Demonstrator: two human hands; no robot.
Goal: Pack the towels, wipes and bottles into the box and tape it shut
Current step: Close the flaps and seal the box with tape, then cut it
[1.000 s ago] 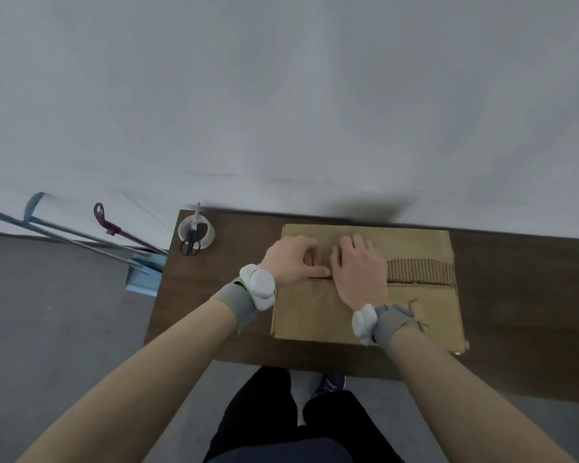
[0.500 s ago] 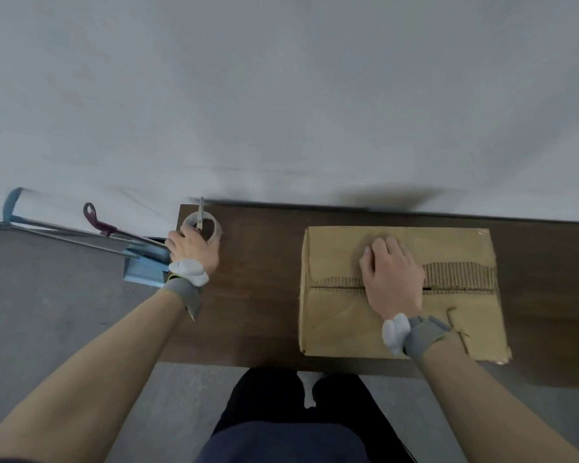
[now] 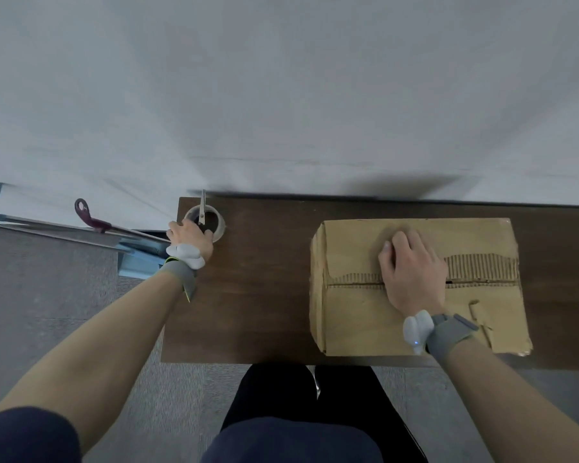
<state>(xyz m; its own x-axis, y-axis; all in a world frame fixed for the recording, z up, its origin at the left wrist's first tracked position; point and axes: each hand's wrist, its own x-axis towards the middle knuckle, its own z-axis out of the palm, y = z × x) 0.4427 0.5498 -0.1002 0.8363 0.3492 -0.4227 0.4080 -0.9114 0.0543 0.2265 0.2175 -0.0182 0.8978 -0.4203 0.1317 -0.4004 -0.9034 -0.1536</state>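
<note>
Here, straight fingers [image 3: 400, 243] of the right hand [image 3: 413, 279] press flat on the closed cardboard box [image 3: 358, 315], at the right of the table [image 3: 264, 295]. The left hand [image 3: 191, 237] curls its fingers at the tape roll [image 3: 220, 222] under the scissors [image 3: 202, 206], far-left corner; whether they grip I cannot tell.

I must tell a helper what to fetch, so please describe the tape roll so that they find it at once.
Start from the dark wooden table; the cardboard box sits on its right part. Go to the far left corner, by the wall, where the left hand reaches. The tape roll lies flat there: the only pale ring, with scissors lying across its hole.
</note>
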